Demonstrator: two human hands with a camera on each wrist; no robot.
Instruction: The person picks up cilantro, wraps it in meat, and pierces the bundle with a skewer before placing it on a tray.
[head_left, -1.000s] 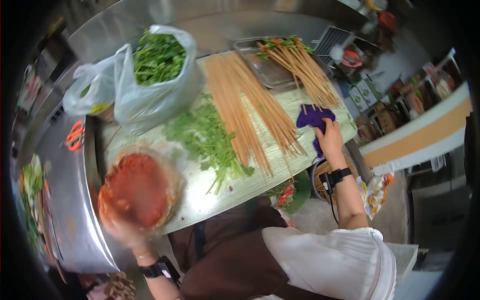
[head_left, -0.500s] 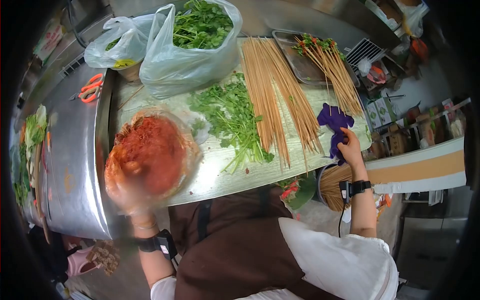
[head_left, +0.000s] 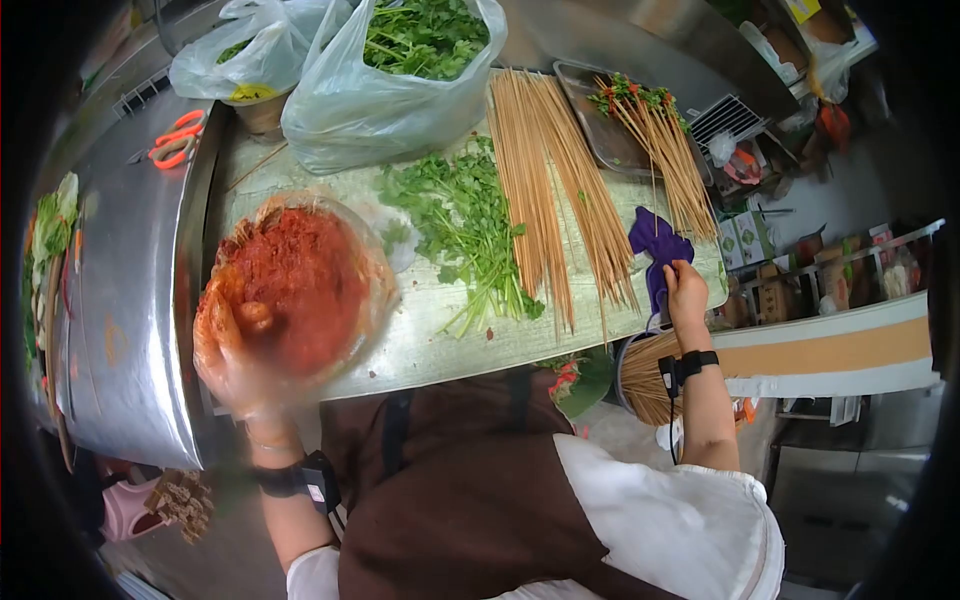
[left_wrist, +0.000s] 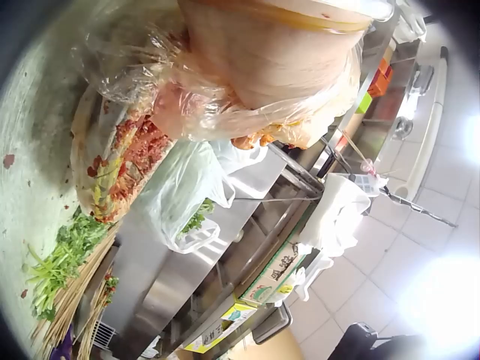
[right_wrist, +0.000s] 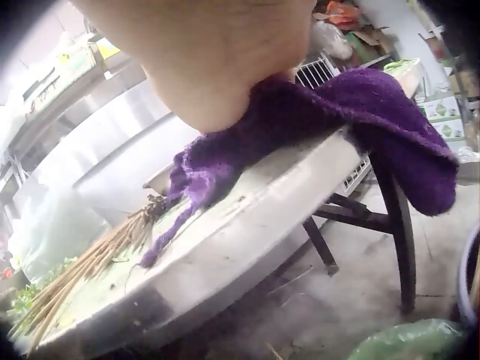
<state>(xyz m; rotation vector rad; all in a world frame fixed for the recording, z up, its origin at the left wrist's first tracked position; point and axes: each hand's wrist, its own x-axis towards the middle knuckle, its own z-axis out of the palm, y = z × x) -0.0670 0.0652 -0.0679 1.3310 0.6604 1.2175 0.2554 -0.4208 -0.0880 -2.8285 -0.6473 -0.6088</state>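
Left hand (head_left: 235, 350), plastic-gloved, grips bowl of red paste (head_left: 295, 290) at table's (head_left: 420, 350) 8 o'clock edge. Right hand (head_left: 685, 292) clutches purple cloth (head_left: 655, 245) at 3 o'clock. Risk: overhanging bowl could tip, smearing skewers (head_left: 545, 185).

A purple cloth (head_left: 655, 250), red minced mix (head_left: 290, 285), green herbs (head_left: 465, 225), orange scissors (head_left: 178, 140).

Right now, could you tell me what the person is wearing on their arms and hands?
Both forearms are bare below short white sleeves. Each wrist carries a black strap with a small black device; a thin cable hangs from the right one. The left hand wears a clear plastic glove, the right hand none.
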